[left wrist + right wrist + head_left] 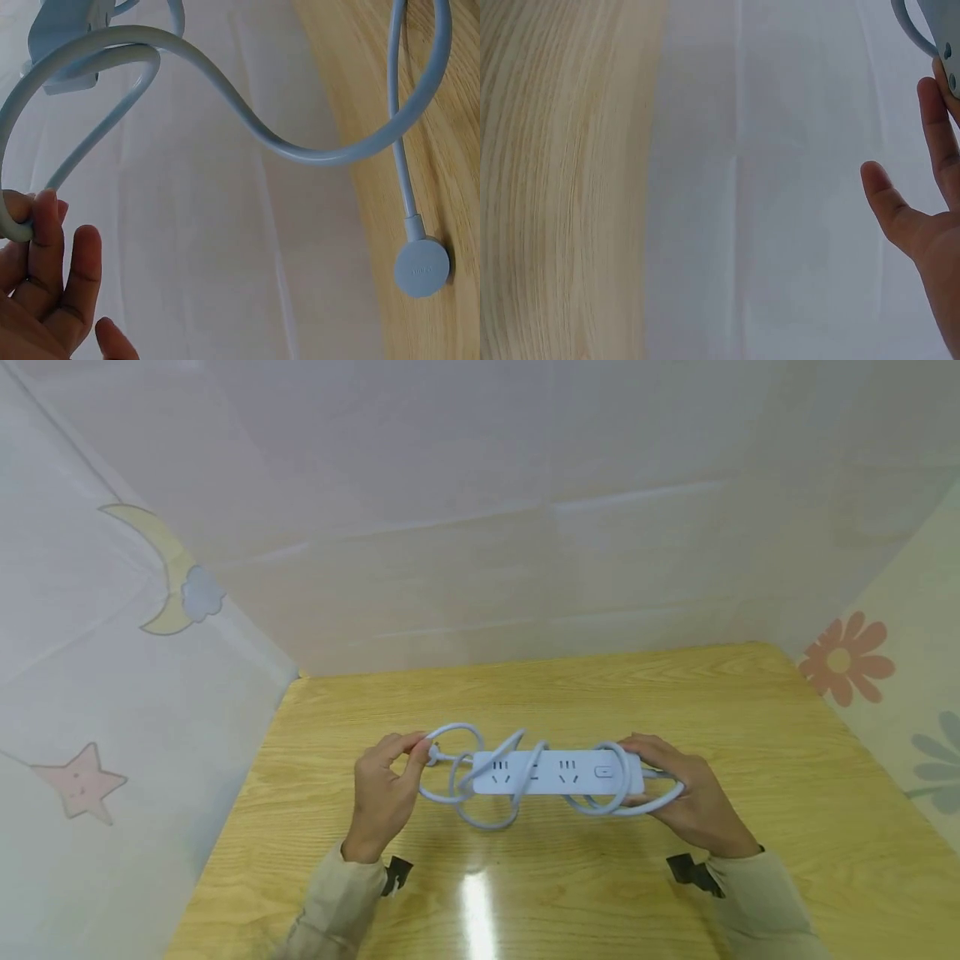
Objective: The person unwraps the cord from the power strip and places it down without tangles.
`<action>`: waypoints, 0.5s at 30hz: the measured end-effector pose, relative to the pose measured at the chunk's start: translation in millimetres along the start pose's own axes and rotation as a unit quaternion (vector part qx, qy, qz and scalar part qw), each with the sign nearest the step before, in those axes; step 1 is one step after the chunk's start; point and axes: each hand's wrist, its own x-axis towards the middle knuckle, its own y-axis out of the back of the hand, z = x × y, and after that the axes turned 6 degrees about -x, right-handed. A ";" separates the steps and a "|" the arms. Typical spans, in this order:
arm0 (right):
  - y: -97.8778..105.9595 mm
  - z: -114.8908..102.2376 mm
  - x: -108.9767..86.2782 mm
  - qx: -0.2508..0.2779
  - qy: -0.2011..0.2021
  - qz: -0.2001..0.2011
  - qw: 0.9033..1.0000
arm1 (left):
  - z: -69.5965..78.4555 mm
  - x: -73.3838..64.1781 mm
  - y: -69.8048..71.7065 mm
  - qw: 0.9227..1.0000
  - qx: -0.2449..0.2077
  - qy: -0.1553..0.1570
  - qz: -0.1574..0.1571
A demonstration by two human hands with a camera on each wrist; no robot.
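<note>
A white power strip [555, 783] lies crosswise between the hands in the head view, its sockets facing up and its cable [491, 825] wound loosely round it in several loops. My right hand [693, 797] grips the strip's right end, where the switch is, with cable bends beside the fingers. With thumb and fingertips, my left hand [386, 789] pinches a cable loop off the strip's left end. In the left wrist view the round plug [421, 268] hangs from the cable, apart from the fingers. Only one corner of the strip [943, 34] shows in the right wrist view.
A wooden table [570, 893] spreads beneath both hands. Pale cloth walls [480, 527] stand behind it and at both sides, with a moon, a star and flowers printed on the side ones. Black pieces [396, 875] stick out at the sleeve cuffs.
</note>
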 end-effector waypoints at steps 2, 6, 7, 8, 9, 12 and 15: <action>0.2 -0.4 -0.6 -0.006 -0.008 0.000 1.000 | -0.8 -0.9 -0.1 1.000 0.001 0.018 -0.021; 0.3 -0.9 -1.3 -0.015 -0.014 0.000 1.000 | -1.4 -2.5 0.1 0.998 0.012 0.048 -0.044; 0.4 -1.2 -1.2 -0.015 -0.016 0.000 1.000 | -1.2 -2.8 0.2 0.997 0.011 0.056 -0.048; 0.3 -0.9 -1.2 -0.015 -0.013 0.001 1.000 | -0.9 -2.9 0.3 0.996 0.008 0.064 -0.054; 0.0 -0.4 -1.3 -0.014 -0.007 0.004 1.000 | -0.5 -3.0 0.3 0.996 0.004 0.073 -0.060; -0.1 0.4 -1.7 -0.014 -0.003 0.014 1.000 | 0.9 -3.3 0.2 0.993 -0.005 0.090 -0.074; -1.3 3.1 -2.2 -0.011 0.011 0.032 0.999 | 2.8 -4.2 0.4 0.993 -0.009 0.078 -0.088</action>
